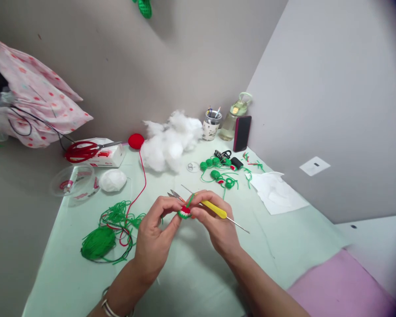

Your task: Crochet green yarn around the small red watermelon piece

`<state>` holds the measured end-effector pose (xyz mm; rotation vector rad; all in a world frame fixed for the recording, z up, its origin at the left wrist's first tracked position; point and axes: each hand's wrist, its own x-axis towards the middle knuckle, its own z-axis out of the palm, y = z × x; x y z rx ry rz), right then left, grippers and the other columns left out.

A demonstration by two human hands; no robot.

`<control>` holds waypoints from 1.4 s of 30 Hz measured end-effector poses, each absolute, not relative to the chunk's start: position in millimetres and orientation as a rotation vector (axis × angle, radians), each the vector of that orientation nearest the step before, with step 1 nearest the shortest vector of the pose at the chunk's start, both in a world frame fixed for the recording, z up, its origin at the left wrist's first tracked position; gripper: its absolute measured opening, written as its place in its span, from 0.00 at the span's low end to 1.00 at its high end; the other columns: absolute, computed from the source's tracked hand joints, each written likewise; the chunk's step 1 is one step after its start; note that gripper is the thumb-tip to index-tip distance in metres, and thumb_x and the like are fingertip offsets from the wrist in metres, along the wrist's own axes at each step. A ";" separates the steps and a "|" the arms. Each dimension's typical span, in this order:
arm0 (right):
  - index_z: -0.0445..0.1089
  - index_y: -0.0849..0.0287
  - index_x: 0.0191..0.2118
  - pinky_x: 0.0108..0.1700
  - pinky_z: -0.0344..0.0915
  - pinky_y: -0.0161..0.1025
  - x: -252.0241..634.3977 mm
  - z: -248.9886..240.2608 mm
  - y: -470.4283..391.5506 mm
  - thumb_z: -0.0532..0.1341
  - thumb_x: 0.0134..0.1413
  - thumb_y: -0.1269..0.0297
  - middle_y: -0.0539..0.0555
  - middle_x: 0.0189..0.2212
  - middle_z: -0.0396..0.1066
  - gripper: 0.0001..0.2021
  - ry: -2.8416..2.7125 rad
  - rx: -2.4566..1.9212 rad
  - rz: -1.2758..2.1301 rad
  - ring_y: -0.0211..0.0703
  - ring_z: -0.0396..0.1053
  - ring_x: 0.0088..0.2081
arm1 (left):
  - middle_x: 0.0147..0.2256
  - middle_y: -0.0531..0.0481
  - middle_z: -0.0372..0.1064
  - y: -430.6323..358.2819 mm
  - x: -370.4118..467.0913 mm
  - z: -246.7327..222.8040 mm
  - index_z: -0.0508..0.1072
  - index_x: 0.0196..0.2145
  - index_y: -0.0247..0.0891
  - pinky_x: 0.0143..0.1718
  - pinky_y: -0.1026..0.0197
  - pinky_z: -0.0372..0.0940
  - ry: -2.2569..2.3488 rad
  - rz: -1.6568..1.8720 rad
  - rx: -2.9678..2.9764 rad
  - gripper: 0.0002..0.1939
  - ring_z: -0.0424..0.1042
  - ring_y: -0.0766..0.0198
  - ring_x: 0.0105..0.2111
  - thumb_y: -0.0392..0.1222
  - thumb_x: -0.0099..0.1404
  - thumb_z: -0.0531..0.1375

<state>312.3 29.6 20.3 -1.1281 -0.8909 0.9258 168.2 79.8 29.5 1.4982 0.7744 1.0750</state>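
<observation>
Pale green table [198, 275] spreads under the grip. White stuffing [174, 145] heaped beyond it; green yarn [99, 243] off to its left. Left hand [156, 235] and right hand [222, 233] meet, thumbs and fingertips of both pinching one small piece. Yellow-handled hook [214, 209] lodged in the right hand as well, slanting from beyond the pinch down to its right, on the near side; which end is barbed, I cannot tell. Small crocheted piece [185, 212] sits right in the pinch, neither hand nearer. Its long axis seems to run hand to hand, green-and-white edge facing the near side, red part away.
</observation>
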 end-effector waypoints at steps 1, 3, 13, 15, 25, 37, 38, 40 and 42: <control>0.72 0.55 0.34 0.39 0.70 0.37 311.4 21.5 29.3 0.71 0.51 0.61 0.49 0.32 0.73 0.09 -0.879 -1.121 0.961 0.39 0.71 0.34 | 0.37 0.50 0.74 79.4 168.4 27.6 0.73 0.34 0.43 0.47 0.59 0.67 0.779 1.105 1.510 0.08 0.73 0.59 0.42 0.29 0.63 0.61; 0.70 0.55 0.34 0.39 0.70 0.37 309.2 23.3 29.0 0.72 0.49 0.63 0.48 0.32 0.73 0.10 -0.862 -1.112 1.015 0.39 0.71 0.35 | 0.37 0.50 0.73 79.8 168.4 24.5 0.73 0.34 0.43 0.47 0.59 0.67 0.792 1.140 1.535 0.09 0.72 0.60 0.42 0.29 0.63 0.62; 0.67 0.54 0.35 0.40 0.68 0.38 312.3 24.2 27.4 0.65 0.56 0.72 0.50 0.37 0.68 0.07 -1.056 -1.187 0.841 0.40 0.68 0.38 | 0.42 0.50 0.71 86.5 161.4 27.8 0.72 0.42 0.44 0.50 0.61 0.63 0.809 0.870 1.574 0.04 0.70 0.60 0.47 0.39 0.70 0.58; 0.68 0.54 0.37 0.40 0.67 0.38 315.2 23.5 26.9 0.64 0.57 0.73 0.52 0.38 0.67 0.07 -1.219 -1.201 0.681 0.42 0.67 0.41 | 0.42 0.50 0.71 88.5 160.6 26.8 0.73 0.44 0.44 0.50 0.61 0.62 0.805 0.817 1.590 0.06 0.70 0.60 0.47 0.41 0.70 0.59; 0.71 0.53 0.37 0.43 0.66 0.38 334.0 26.1 25.4 0.67 0.58 0.70 0.53 0.41 0.66 0.06 -1.430 -1.226 0.698 0.42 0.67 0.44 | 0.41 0.51 0.69 102.8 154.2 26.1 0.76 0.41 0.43 0.49 0.60 0.60 0.639 0.602 1.479 0.05 0.68 0.60 0.45 0.41 0.68 0.62; 0.73 0.55 0.33 0.44 0.69 0.39 334.3 31.1 23.7 0.71 0.51 0.71 0.52 0.41 0.65 0.07 -1.227 -1.076 1.089 0.41 0.69 0.42 | 0.31 0.54 0.69 106.0 154.0 28.0 0.77 0.33 0.39 0.38 0.65 0.59 0.557 0.440 1.149 0.07 0.65 0.66 0.33 0.42 0.59 0.69; 0.73 0.55 0.33 0.44 0.69 0.38 334.1 30.4 23.4 0.71 0.51 0.71 0.52 0.41 0.65 0.08 -1.212 -1.054 1.118 0.41 0.69 0.42 | 0.30 0.54 0.68 106.1 154.1 27.7 0.76 0.30 0.38 0.37 0.65 0.59 0.544 0.446 1.126 0.08 0.65 0.66 0.32 0.42 0.58 0.70; 0.74 0.55 0.33 0.43 0.69 0.38 333.4 28.3 23.1 0.72 0.50 0.72 0.52 0.42 0.66 0.08 -1.176 -1.017 1.177 0.40 0.69 0.41 | 0.28 0.54 0.68 105.8 154.2 26.4 0.75 0.27 0.37 0.35 0.65 0.59 0.534 0.475 1.090 0.10 0.65 0.66 0.31 0.43 0.56 0.71; 0.74 0.55 0.33 0.42 0.69 0.38 332.2 26.4 23.5 0.72 0.49 0.72 0.52 0.42 0.65 0.08 -1.133 -0.983 1.224 0.38 0.70 0.38 | 0.26 0.55 0.67 105.0 154.5 24.7 0.74 0.25 0.37 0.34 0.65 0.59 0.543 0.508 1.066 0.12 0.64 0.67 0.29 0.43 0.54 0.73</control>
